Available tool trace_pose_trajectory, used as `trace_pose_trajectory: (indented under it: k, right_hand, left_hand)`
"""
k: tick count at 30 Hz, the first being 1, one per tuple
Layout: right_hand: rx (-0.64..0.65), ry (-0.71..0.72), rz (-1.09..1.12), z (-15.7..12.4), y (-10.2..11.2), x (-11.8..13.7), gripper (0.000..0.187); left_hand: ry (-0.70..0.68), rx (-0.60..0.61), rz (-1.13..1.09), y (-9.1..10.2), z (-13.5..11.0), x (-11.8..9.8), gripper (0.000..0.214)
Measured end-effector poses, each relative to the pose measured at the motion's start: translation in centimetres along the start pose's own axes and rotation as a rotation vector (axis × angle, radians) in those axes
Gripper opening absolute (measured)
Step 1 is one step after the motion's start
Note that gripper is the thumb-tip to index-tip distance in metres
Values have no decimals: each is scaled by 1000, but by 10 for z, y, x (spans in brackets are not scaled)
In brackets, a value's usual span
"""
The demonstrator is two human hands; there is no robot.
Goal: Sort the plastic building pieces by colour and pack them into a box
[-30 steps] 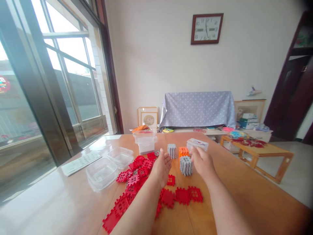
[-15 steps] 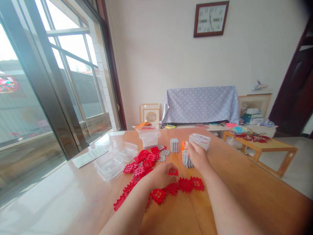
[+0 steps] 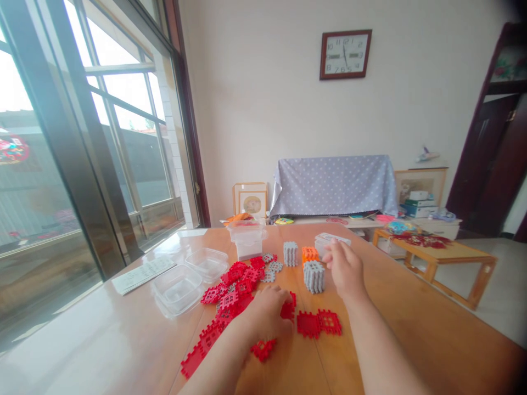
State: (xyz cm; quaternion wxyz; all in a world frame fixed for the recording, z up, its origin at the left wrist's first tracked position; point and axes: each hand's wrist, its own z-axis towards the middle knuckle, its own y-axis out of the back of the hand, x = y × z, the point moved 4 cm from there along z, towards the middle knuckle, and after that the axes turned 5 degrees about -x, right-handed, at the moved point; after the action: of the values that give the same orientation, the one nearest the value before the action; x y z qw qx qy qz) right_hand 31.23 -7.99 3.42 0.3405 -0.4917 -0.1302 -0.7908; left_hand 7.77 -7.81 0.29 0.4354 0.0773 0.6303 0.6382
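L hand point(image 3: 269, 311) holds red tile point(image 3: 290, 308) nr gry stk point(image 3: 314, 277).

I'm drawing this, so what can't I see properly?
All in the head view:
Red tile at the left hand: partly hidden by that hand.
Orange stack, lower part: hidden behind the front gray stack.
Clear box: partly covered by the right hand.
Marks on the paper: too small and blurred to read.

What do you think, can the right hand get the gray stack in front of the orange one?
Probably yes: the right hand is just beside that gray stack, with nothing seen between them. It looks partly curled, and I can't tell whether it holds anything.
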Motion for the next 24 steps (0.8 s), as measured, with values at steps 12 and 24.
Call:
trace_pose_trajectory:
  k: [12,24]
  right_hand:
    - [-99,-181,176,5,2,-10,43]
    - [-10,-154,136,0,-6,-10,42]
  left_hand:
    - [103,-374,-80,25,49,17,29]
    - [87,-180,-14,-20,56,55,15]
